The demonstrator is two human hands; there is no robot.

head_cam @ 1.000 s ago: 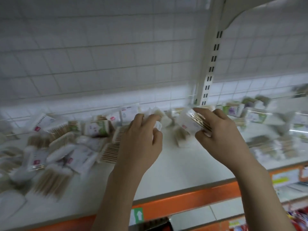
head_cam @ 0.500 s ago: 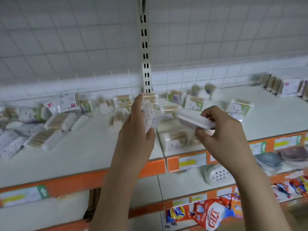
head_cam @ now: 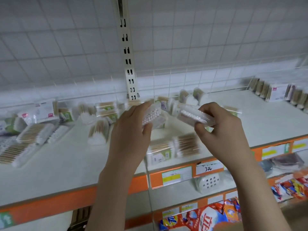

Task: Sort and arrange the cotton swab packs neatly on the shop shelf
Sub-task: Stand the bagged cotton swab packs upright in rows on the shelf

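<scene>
Sorting is at an early stage. A short row of packs point(head_cam: 273, 91) stands upright on edge at the far right of the shelf point(head_cam: 260, 120), against the wire back grid point(head_cam: 183, 79); that portion looks arranged. The remainder is not: loose packs point(head_cam: 31, 137) lie flat and at odd angles across the left bay, more are heaped along the back near the slotted upright point(head_cam: 128, 64), and two further packs point(head_cam: 175, 147) lie near the front edge just right of centre. Both hands are raised above the shelf, well clear of it, each carrying one pack. The left hand point(head_cam: 131, 135) holds a clear pack point(head_cam: 152, 114) with thumb below and fingers curled over the top, its white cotton tips facing the camera. The right hand point(head_cam: 221, 129) pinches a second clear pack point(head_cam: 195, 116) between thumb and curled fingers, held roughly level. The two packs are near one another but apart. Materials: packs are thin, glossy, transparent film or rigid plastic, which of the two cannot be settled through the motion blur; contents are slim pale wooden sticks with rounded white cotton ends, some packs bearing green or pink printed labels. The shelf is smooth white board with an orange price strip point(head_cam: 168, 179) along its front.
</scene>
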